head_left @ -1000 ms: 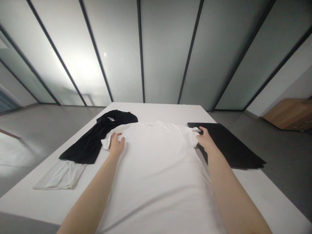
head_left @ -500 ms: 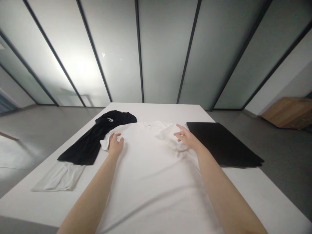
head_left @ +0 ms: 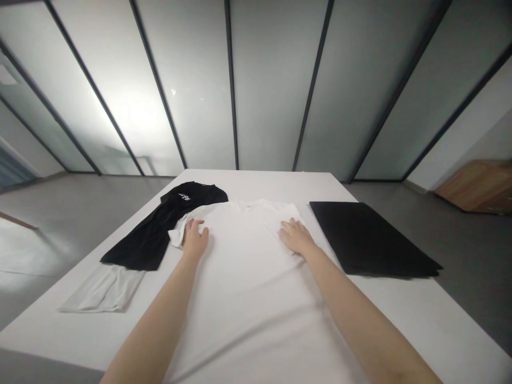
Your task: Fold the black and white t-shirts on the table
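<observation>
A white T-shirt (head_left: 244, 304) lies spread flat on the white table, its collar end away from me. My left hand (head_left: 194, 240) grips the turned-up left sleeve (head_left: 176, 237) at the shirt's edge, fingers curled over the fabric. My right hand (head_left: 295, 237) rests palm down on the shirt's right shoulder area, fingers flat and holding nothing. The right sleeve lies folded inward under or beside that hand, and its exact outline is hard to tell, white on white.
A folded black T-shirt (head_left: 160, 234) with a white print lies left of the white shirt, above a folded white cloth (head_left: 102, 290). A flat black sheet (head_left: 372, 240) lies to the right on the white table (head_left: 248, 184). Grey floor surrounds the table.
My right hand has moved from the right sleeve's edge inward and now lies flat on the shirt, with the sleeve folded in. My left hand stays at the left sleeve.
</observation>
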Available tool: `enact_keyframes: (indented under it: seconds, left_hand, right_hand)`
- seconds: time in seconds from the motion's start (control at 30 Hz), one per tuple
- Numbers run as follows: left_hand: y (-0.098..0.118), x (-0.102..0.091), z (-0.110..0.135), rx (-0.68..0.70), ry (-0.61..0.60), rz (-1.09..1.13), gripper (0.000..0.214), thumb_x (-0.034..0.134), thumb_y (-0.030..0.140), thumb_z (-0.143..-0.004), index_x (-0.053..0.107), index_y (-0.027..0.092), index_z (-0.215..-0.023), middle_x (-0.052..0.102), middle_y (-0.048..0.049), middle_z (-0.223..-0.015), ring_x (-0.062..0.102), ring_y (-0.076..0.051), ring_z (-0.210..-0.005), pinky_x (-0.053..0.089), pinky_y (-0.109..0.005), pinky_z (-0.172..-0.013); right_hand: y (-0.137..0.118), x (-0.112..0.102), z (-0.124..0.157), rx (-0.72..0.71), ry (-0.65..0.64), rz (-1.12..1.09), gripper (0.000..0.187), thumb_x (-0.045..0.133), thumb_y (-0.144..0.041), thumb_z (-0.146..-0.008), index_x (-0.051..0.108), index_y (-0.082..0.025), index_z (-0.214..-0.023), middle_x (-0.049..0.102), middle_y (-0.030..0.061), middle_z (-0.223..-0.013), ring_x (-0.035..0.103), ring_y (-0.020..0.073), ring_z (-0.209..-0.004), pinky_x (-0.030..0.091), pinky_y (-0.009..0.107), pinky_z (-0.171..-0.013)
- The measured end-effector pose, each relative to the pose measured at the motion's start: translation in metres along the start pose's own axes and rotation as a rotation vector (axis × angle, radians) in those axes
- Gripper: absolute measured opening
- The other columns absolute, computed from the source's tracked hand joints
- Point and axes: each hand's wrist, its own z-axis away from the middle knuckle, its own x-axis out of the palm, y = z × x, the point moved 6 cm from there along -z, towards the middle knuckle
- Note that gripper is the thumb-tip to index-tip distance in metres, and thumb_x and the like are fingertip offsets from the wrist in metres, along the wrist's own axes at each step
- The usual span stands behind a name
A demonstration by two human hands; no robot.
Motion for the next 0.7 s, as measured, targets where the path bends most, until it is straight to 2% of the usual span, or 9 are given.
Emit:
enact_keyframes:
  seconds: [0.13,0.2,0.27,0.37,0.43,0.53,0.63,0.7]
  left_hand:
    - [0.000,0.004,0.000,0.006,-0.013,0.003,0.024,0.058,0.026,-0.093,0.065,0.022,-0.115,0.056,-0.0162,-0.144,0.050,-0.031,-0.145,0.039,-0.049,-0.124]
    - [-0.001,0.005,-0.001,0.003,-0.022,-0.002,0.023,0.058,0.027,-0.093,0.066,0.022,-0.115,0.055,-0.0171,-0.145,0.050,-0.031,-0.145,0.039,-0.048,-0.124]
    - [-0.001,0.006,-0.002,0.002,-0.029,-0.005,0.024,0.057,0.027,-0.093,0.066,0.021,-0.114,0.055,-0.0177,-0.146,0.051,-0.031,-0.144,0.039,-0.048,-0.124]
    - [-0.003,0.006,-0.003,0.000,-0.041,-0.006,0.024,0.057,0.028,-0.093,0.067,0.021,-0.115,0.054,-0.0178,-0.146,0.054,-0.031,-0.141,0.041,-0.048,-0.122]
    - [-0.005,0.006,-0.003,0.001,-0.048,-0.003,0.025,0.058,0.028,-0.093,0.067,0.021,-0.115,0.055,-0.0172,-0.147,0.055,-0.031,-0.140,0.042,-0.048,-0.121]
    - [-0.007,0.007,-0.003,0.000,-0.066,0.004,0.025,0.058,0.027,-0.092,0.067,0.022,-0.115,0.055,-0.0165,-0.147,0.059,-0.031,-0.135,0.045,-0.049,-0.117]
    - [-0.009,0.007,-0.003,-0.001,-0.077,0.011,0.025,0.058,0.027,-0.092,0.068,0.022,-0.115,0.056,-0.0164,-0.146,0.061,-0.031,-0.132,0.048,-0.049,-0.114]
    - [-0.009,0.007,-0.003,0.008,-0.075,0.017,0.024,0.058,0.027,-0.092,0.068,0.022,-0.113,0.057,-0.0157,-0.144,0.057,-0.031,-0.136,0.048,-0.048,-0.114]
  right_hand:
    - [0.011,-0.021,-0.023,0.119,0.065,0.043,0.054,0.028,-0.041,-0.109,0.066,-0.016,-0.138,0.064,0.0225,-0.142,0.059,0.0379,-0.131,0.044,0.050,-0.109]
    - [0.014,-0.030,-0.036,0.162,0.098,0.062,0.056,0.023,-0.036,-0.109,0.063,-0.012,-0.141,0.065,0.0250,-0.138,0.060,0.0380,-0.128,0.045,0.049,-0.107]
    - [0.012,-0.032,-0.047,0.160,0.125,0.078,0.057,0.023,-0.034,-0.109,0.050,-0.011,-0.154,0.057,0.0242,-0.151,0.053,0.0365,-0.139,0.040,0.048,-0.113]
    - [0.007,-0.021,-0.060,0.113,0.097,0.098,0.063,0.031,-0.040,-0.109,0.035,-0.011,-0.165,0.036,0.0215,-0.170,0.034,0.0357,-0.155,0.029,0.047,-0.123]
    - [0.006,-0.009,-0.068,0.084,0.034,0.105,0.067,0.037,-0.047,-0.107,0.037,-0.012,-0.164,0.030,0.0207,-0.173,0.028,0.0384,-0.158,0.025,0.050,-0.125]
    - [0.011,0.000,-0.080,0.067,-0.040,0.110,0.070,0.040,-0.055,-0.105,0.041,-0.019,-0.164,0.028,0.0180,-0.175,0.028,0.0422,-0.159,0.022,0.056,-0.126]
    - [0.021,-0.001,-0.089,0.073,-0.066,0.116,0.068,0.035,-0.058,-0.106,0.040,-0.026,-0.166,0.026,0.0133,-0.177,0.028,0.0424,-0.159,0.021,0.057,-0.126]
    - [0.027,-0.004,-0.091,0.094,-0.059,0.124,0.065,0.028,-0.054,-0.108,0.039,-0.027,-0.166,0.025,0.0127,-0.177,0.029,0.0416,-0.159,0.022,0.057,-0.126]
